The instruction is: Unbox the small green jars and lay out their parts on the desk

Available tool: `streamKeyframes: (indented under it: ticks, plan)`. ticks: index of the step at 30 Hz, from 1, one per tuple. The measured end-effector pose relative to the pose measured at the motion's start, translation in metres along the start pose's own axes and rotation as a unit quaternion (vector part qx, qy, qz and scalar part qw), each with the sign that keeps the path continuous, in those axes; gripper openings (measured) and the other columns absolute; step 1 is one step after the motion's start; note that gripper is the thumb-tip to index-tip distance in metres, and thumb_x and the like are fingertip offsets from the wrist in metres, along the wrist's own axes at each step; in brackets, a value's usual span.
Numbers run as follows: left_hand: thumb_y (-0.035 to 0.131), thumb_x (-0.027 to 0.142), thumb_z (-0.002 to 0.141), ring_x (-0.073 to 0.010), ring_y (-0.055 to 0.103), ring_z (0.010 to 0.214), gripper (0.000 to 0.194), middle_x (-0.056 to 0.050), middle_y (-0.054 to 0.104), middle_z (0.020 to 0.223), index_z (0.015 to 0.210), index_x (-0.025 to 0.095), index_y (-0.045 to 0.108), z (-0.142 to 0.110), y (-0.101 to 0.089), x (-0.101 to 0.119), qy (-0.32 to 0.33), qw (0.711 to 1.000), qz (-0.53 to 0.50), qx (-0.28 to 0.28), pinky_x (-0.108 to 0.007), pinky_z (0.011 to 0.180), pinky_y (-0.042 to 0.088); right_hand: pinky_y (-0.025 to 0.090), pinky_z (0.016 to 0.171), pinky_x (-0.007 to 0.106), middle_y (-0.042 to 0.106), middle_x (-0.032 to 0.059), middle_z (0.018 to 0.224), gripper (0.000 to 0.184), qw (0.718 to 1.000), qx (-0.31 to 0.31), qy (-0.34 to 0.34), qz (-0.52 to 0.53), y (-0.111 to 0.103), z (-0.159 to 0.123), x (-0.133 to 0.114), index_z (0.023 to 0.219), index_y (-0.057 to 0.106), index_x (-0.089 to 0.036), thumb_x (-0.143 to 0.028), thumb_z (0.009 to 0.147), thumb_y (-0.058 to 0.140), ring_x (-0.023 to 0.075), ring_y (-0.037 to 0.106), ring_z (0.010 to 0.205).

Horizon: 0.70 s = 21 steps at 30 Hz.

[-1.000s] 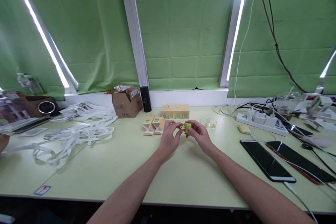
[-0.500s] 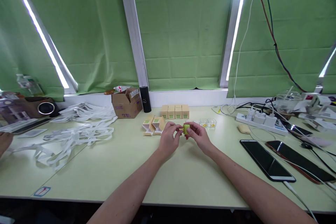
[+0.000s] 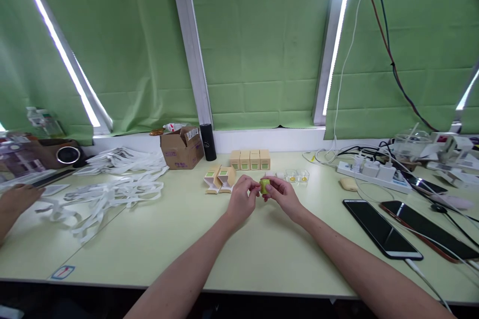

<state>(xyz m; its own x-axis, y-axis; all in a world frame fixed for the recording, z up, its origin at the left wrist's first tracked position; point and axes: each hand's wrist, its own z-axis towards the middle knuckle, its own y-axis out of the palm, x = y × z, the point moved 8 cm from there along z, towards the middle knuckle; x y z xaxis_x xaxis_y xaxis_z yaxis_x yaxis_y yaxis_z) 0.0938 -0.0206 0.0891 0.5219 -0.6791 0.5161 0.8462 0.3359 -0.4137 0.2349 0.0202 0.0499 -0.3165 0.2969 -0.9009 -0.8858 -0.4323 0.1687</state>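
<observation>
Turning a small green piece (image 3: pixel 264 186) between both hands above a pale counter (image 3: pixel 269 254), a person has brought it round within the past second, and the pale loop that showed between the fingertips is now out of sight. The change suggests the close handling is unfinished, with neither hand free for anything else. The right hand's (image 3: pixel 286 197) grip is closed on the piece; the left hand's (image 3: pixel 240 199) is pinched at its left side, though exactly which part it holds is too small to tell. At far left, a co-worker's hand (image 3: pixel 18 199) has reached farther in, near the white straps (image 3: pixel 112 192) and well apart from the work.

Room is tight ahead: open boxes (image 3: pixel 224 178) stand just beside the left hand, four boxes (image 3: pixel 250 160) behind, and cups (image 3: pixel 303 176) near the right. The widest room lies between the forearms, down to the counter's front edge.
</observation>
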Motion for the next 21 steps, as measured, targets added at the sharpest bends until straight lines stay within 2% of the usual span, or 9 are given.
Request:
streamKeyframes:
  ticks: [6, 8, 10, 12, 15, 18, 21]
  plan:
    - [0.062, 0.018, 0.092, -0.0126, 0.064, 0.069, 0.01, -0.002, 0.061, 0.088, 0.084, 0.019, 0.068, -0.001, 0.004, -0.01, -0.037, 0.997, -0.069, -0.001, -0.028, 0.067, 0.054, 0.058, 0.071, 0.038, 0.071, 0.0055, 0.09, 0.048, 1.0, -0.009, 0.01, 0.014, -0.001, 0.001, 0.003, 0.111, 0.071, -0.021, -0.057, 0.081, 0.079, 0.0199, 0.067, 0.076]
    - [0.063, 0.018, 0.091, -0.0126, 0.065, 0.069, 0.009, -0.002, 0.063, 0.088, 0.096, 0.02, 0.07, -0.001, 0.005, -0.012, -0.05, 0.996, -0.075, -0.002, -0.03, 0.07, 0.055, 0.058, 0.071, 0.038, 0.068, 0.0042, 0.089, 0.048, 1.0, -0.001, -0.003, 0.011, -0.002, 0.002, 0.001, 0.114, 0.07, -0.022, -0.056, 0.081, 0.079, 0.0195, 0.066, 0.077]
    - [0.066, 0.018, 0.089, -0.0164, 0.066, 0.078, 0.023, -0.001, 0.065, 0.084, 0.112, 0.021, 0.068, 0.0, 0.004, -0.011, -0.057, 0.997, -0.054, 0.0, -0.032, 0.076, 0.054, 0.057, 0.07, 0.037, 0.066, 0.0031, 0.089, 0.049, 1.0, 0.016, -0.023, -0.008, -0.005, 0.003, -0.003, 0.119, 0.069, -0.024, -0.053, 0.082, 0.079, 0.0188, 0.064, 0.078]
    - [0.068, 0.018, 0.088, -0.0224, 0.065, 0.097, 0.035, -0.003, 0.068, 0.082, 0.123, 0.022, 0.064, 0.002, 0.001, -0.009, -0.056, 0.998, -0.021, 0.004, -0.035, 0.081, 0.053, 0.057, 0.071, 0.036, 0.064, 0.003, 0.092, 0.05, 0.997, 0.042, -0.045, -0.046, -0.01, 0.003, -0.006, 0.123, 0.066, -0.025, -0.05, 0.081, 0.079, 0.0191, 0.063, 0.082]
    - [0.066, 0.02, 0.091, -0.0272, 0.054, 0.119, 0.039, -0.007, 0.073, 0.094, 0.13, 0.023, 0.06, 0.004, -0.003, -0.006, -0.055, 0.998, 0.007, 0.002, -0.039, 0.088, 0.051, 0.057, 0.075, 0.035, 0.066, 0.005, 0.101, 0.046, 0.985, 0.082, -0.077, -0.132, -0.016, 0.002, -0.011, 0.121, 0.063, -0.025, -0.042, 0.08, 0.079, 0.0215, 0.064, 0.094]
    - [0.069, 0.021, 0.09, -0.0283, 0.047, 0.126, 0.043, -0.008, 0.072, 0.11, 0.131, 0.024, 0.06, 0.004, -0.003, -0.006, -0.054, 0.998, 0.024, -0.003, -0.043, 0.095, 0.05, 0.057, 0.076, 0.036, 0.068, 0.008, 0.112, 0.037, 0.962, 0.101, -0.113, -0.225, -0.016, -0.002, -0.017, 0.117, 0.062, -0.024, -0.033, 0.083, 0.074, 0.0227, 0.064, 0.099]
    - [0.074, 0.02, 0.086, -0.0292, 0.045, 0.128, 0.045, -0.008, 0.069, 0.123, 0.129, 0.025, 0.062, 0.003, 0.001, -0.007, -0.039, 0.999, 0.033, -0.016, -0.047, 0.101, 0.048, 0.058, 0.075, 0.039, 0.069, 0.0103, 0.115, 0.032, 0.928, 0.093, -0.165, -0.32, -0.01, -0.006, -0.025, 0.118, 0.062, -0.024, -0.028, 0.087, 0.07, 0.0243, 0.064, 0.096]
